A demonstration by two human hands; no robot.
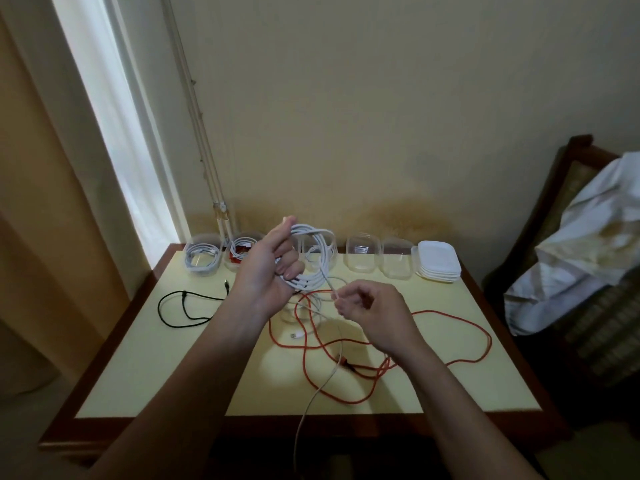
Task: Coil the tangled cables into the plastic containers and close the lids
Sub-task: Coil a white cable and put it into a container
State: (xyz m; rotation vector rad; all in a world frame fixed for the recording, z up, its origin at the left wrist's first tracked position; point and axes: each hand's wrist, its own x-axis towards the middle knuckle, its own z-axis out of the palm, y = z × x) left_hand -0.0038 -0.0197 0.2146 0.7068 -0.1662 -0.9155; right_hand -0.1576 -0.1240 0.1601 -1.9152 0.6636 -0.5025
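My left hand (268, 268) is raised over the table and grips a coil of white cable (320, 252) looped around its fingers. My right hand (374, 311) pinches the loose strand of that same white cable just below the coil. The rest of the strand (323, 382) trails across the table and hangs over the front edge. A long orange cable (464, 341) lies tangled on the yellow tabletop under my hands. A black cable (180, 308) lies at the left. Two clear containers (202, 259) at the back left hold coiled cables.
Empty clear containers (362, 256) stand along the back edge, with a stack of white lids (438, 263) at the back right. A small white plug (296, 336) lies among the orange loops. A chair with white cloth (575, 247) stands to the right of the table (145, 386).
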